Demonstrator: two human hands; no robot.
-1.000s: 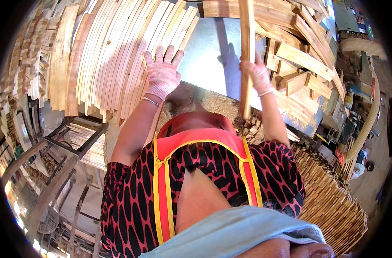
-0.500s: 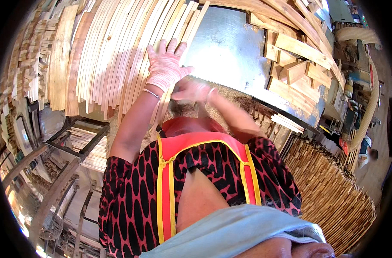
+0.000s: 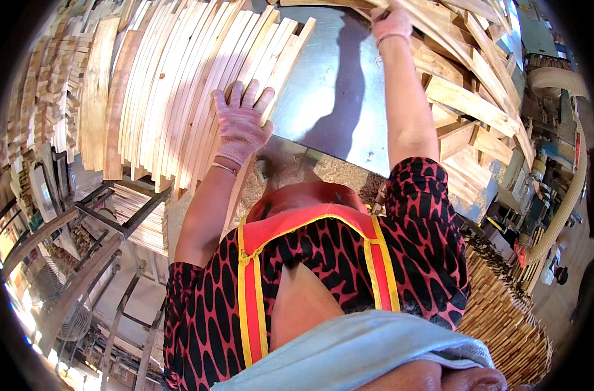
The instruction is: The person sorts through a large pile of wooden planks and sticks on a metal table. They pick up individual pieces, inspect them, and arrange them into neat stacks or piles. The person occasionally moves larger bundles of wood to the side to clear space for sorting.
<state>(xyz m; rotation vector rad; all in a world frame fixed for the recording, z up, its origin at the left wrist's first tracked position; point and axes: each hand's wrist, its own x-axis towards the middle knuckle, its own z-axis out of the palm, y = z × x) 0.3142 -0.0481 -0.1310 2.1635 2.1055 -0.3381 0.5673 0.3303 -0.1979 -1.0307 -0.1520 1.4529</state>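
My left hand (image 3: 241, 124), in a pale pinkish work glove, lies flat with fingers spread on the near end of a row of long, light wooden strips (image 3: 179, 91). Far to the right, my gloved right hand (image 3: 392, 25) is closed around a long wooden strip (image 3: 427, 27) at the edge of a loose pile of boards (image 3: 470, 101). Its fingertips are partly hidden. Between the two hands shows the bare grey metal tabletop (image 3: 310, 98), with my right arm's shadow across it.
Stacked wood pieces (image 3: 39, 98) stand at the far left. A dark metal frame (image 3: 108, 218) and a fan (image 3: 75, 319) are at the lower left. A large bundle of thin sticks (image 3: 499, 319) is at the lower right, below a ribbed hose (image 3: 574, 176).
My right hand has swung from beside my left hand out to the far right and closed on a strip there. My left hand has shifted slightly toward me, staying on the row.
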